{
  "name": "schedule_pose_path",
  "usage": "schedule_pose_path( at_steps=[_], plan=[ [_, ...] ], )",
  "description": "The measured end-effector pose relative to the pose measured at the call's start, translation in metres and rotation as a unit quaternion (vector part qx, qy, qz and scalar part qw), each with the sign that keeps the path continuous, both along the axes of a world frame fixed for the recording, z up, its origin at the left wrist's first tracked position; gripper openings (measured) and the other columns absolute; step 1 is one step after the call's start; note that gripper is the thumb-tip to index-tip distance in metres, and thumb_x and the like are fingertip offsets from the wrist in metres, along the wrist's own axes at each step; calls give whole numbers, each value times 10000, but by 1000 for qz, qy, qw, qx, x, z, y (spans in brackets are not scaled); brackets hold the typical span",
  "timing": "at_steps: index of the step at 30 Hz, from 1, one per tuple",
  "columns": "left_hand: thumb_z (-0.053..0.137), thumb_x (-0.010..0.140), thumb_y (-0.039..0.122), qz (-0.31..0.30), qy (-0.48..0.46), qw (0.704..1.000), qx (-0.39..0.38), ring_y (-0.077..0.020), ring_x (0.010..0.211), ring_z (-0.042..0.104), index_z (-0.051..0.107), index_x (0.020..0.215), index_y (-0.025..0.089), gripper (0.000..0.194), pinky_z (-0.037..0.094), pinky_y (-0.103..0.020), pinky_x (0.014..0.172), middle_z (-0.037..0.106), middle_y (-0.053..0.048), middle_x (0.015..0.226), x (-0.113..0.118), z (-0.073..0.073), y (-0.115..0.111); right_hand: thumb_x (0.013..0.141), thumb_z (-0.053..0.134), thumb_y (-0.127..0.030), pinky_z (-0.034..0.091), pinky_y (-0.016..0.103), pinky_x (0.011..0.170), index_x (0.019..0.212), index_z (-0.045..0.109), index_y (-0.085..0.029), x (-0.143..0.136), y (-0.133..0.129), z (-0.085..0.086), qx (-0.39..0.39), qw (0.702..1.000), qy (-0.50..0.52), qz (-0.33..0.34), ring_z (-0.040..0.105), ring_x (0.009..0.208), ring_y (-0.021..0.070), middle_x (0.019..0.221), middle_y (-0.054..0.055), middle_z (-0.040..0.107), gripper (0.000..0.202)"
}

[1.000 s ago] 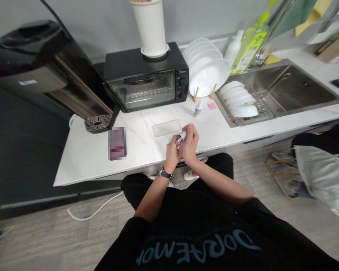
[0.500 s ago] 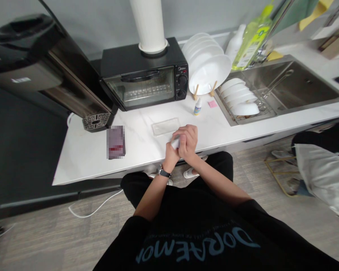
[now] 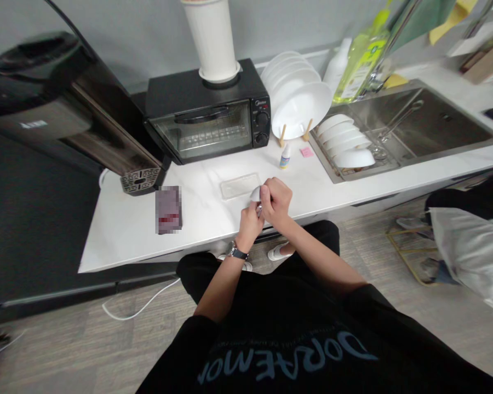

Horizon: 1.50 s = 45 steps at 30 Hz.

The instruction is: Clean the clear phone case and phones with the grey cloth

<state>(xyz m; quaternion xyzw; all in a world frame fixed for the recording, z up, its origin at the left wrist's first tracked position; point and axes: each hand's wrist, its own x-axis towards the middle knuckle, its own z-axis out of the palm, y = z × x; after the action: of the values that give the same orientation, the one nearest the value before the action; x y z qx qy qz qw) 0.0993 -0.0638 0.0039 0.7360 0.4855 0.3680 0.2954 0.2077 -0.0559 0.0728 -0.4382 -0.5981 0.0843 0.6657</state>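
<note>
Both of my hands meet over the counter's front edge around a small, smooth, white rounded object (image 3: 255,193), whose kind I cannot make out. My right hand (image 3: 277,201) is closed around it, thumb on the near side. Just below, my left hand (image 3: 250,223), with a watch on the wrist, is closed with its fingers against the same object; a shiny bit shows between the hands. Beyond them lies a shallow clear plastic tray (image 3: 241,186). A small white dropper-like bottle (image 3: 285,157) with a coloured label stands behind my right hand, near a pink paper note (image 3: 307,152).
A black toaster oven (image 3: 207,117) carries a white pot (image 3: 216,44). Left are a drinks machine (image 3: 142,181) and a blurred-out dark rectangular item (image 3: 168,210). White plates (image 3: 299,109) stand in a rack beside the sink (image 3: 431,126), which holds bowls (image 3: 353,158).
My right hand has shifted slightly up and right, and my hands have opened apart a little, so more of the white object shows. The view has tilted slightly.
</note>
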Motion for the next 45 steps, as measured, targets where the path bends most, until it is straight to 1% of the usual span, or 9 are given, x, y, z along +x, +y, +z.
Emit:
schedule_pose_path(
  at_steps=[8,11,14,16,19,24,35,40,45],
  plan=[
    [710,1005,345,-170,24,984,41,-252,1297,674,543,1440,234,479,536,-396,1118,693,-109,1401,-3,22,6,954,581,-770,247,277,475,579,333,-257,52,24,-20,-103,953,281,44,272,466,97,527,-79,281,682],
    [712,999,417,-162,83,980,77,-290,1317,643,509,1492,201,576,524,-438,1135,654,-147,1407,-5,21,12,934,574,-809,341,262,479,598,374,-263,68,27,-30,-159,925,333,95,366,482,107,551,-66,375,671],
    [704,993,470,-131,166,970,116,-317,1305,620,484,1532,190,647,512,-459,1138,636,-158,1389,-5,20,14,1016,451,-771,469,267,572,655,498,-248,84,21,-36,-153,932,329,9,497,555,130,619,-34,508,637],
    [694,995,470,-117,222,958,141,-336,1284,606,485,1535,171,652,504,-476,1137,635,-168,1366,-3,21,13,1081,362,-692,552,299,723,761,621,-231,92,9,-40,-128,957,255,-59,620,693,159,728,4,623,618],
    [691,992,381,-101,260,947,159,-348,1269,576,485,1532,160,619,499,-488,1132,632,-165,1328,-1,24,10,1126,280,-591,532,437,1089,1106,739,-219,93,-18,-49,-136,991,2,-9,696,1158,239,1184,106,750,591],
    [729,858,115,-96,282,946,130,-356,1313,502,348,1629,193,863,484,-507,1150,549,-166,1411,-3,26,5,1109,352,-535,257,597,1324,1658,365,-99,79,-58,-72,-225,912,-343,11,351,1611,336,1722,205,380,702],
    [622,988,254,-186,197,959,89,-353,1403,439,224,1702,170,822,404,-547,1231,491,-188,1472,-17,15,21,1101,361,-555,200,666,1314,1685,302,-67,60,-44,-70,-264,875,-402,-54,290,1633,383,1731,225,334,763],
    [610,980,197,-156,132,976,79,-321,1391,515,30,1738,237,955,444,-521,1204,537,-176,1523,-30,9,23,1101,346,-573,209,640,1321,1641,350,4,28,-33,-65,-238,871,-429,15,309,1626,376,1700,278,365,791],
    [789,923,288,-112,131,983,61,-304,1392,543,72,1734,283,1083,485,-470,1175,633,-121,1457,-30,8,18,1090,370,-625,236,592,1327,1630,402,-64,51,-46,-66,-190,850,-483,85,311,1633,330,1732,226,329,779]
  ],
)
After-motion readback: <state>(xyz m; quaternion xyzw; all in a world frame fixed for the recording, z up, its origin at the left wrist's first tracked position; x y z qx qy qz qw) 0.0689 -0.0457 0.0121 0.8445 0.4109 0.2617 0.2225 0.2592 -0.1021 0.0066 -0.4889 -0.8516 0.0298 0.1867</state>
